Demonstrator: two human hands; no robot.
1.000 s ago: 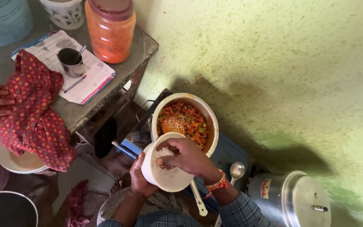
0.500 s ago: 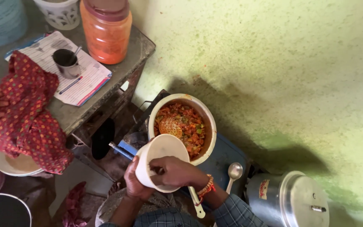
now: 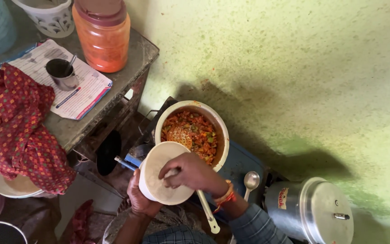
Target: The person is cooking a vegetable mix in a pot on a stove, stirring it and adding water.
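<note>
From the head camera, the left hand (image 3: 141, 199) cups a stack of white disposable plates (image 3: 164, 174) from below and behind, fingers closed round its edge, while the right hand (image 3: 190, 171) lies across the plates' face, fingers curled onto the surface — whether they pinch the top plate I cannot tell. A white-handled ladle (image 3: 206, 211) runs out from beneath the right wrist toward the person's body, its long axis slanting down and to the right. Just beyond the plates, touching their far rim in this view, stands the round pot (image 3: 220, 131) of orange-red vegetable rice — glossy, grainy, flecked green. A steel spoon (image 3: 250, 181) lies right of the pot; a steel pressure cooker (image 3: 314, 210) sits further right.
</note>
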